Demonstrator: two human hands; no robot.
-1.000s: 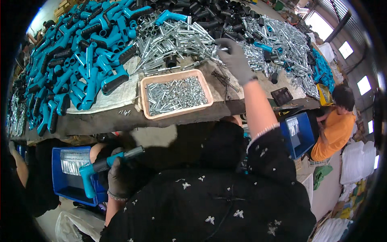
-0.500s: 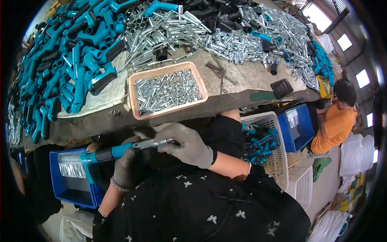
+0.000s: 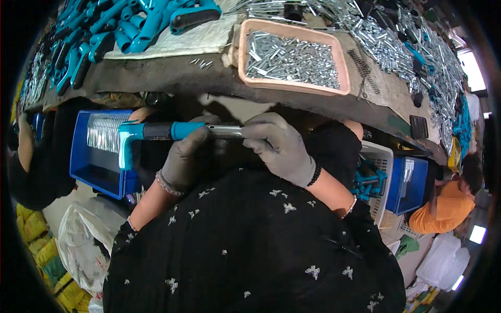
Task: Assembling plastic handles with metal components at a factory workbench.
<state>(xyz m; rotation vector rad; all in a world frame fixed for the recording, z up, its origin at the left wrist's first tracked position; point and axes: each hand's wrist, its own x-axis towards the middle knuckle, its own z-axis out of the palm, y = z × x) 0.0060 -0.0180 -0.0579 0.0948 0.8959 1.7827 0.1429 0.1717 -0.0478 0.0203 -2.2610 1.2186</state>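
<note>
Both my hands wear grey gloves. My left hand is closed around a teal-and-black tool handle, held level above my lap. The handle's left end has a teal cross-piece that hangs down. From its right end a shiny metal tube sticks out. My right hand is closed at the tube's free end, its thumb and fingers pinched there. Those fingers hide the tube's tip, and I cannot tell whether a small part is between them.
On the bench ahead, a pink tray holds small metal pieces. Teal handles lie at the left, springs and metal tubes at the right. Blue crates and a white basket flank me. A person in orange sits at far right.
My view has shifted down and left. The handle has turned from slightly slanted to level. My right hand has slid to the tube's end; the coil that showed there is now out of sight.
</note>
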